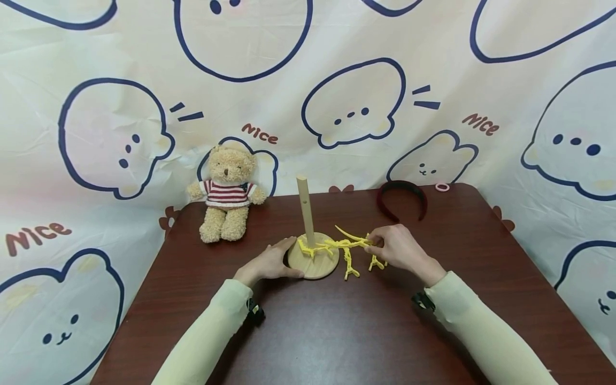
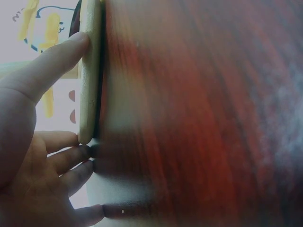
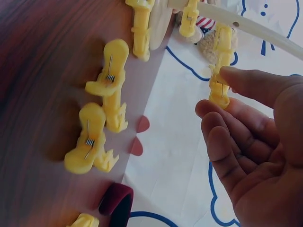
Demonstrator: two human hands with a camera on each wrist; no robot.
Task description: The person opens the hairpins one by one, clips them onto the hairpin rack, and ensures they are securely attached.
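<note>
A round wooden base [image 1: 315, 267] with an upright wooden post [image 1: 306, 211] stands on the table. My left hand [image 1: 270, 260] rests at the base's left edge, its thumb and fingers spread along the rim; in the left wrist view the thumb touches the disc's edge [image 2: 90, 94]. Linked yellow clips [image 1: 347, 244] stretch from beside the post to my right hand [image 1: 397, 247]. In the right wrist view, the thumb and fingers of that hand pinch a yellow clip [image 3: 220, 87]. Other yellow clips [image 3: 113, 85] with small springs lie toward the table surface.
A teddy bear [image 1: 228, 192] in a striped shirt sits at the back left of the brown table [image 1: 327, 331]. At the back right are a dark red headband [image 1: 385, 206] and a small pink ring [image 1: 442, 183]. A patterned cloth [image 1: 269, 101] hangs behind.
</note>
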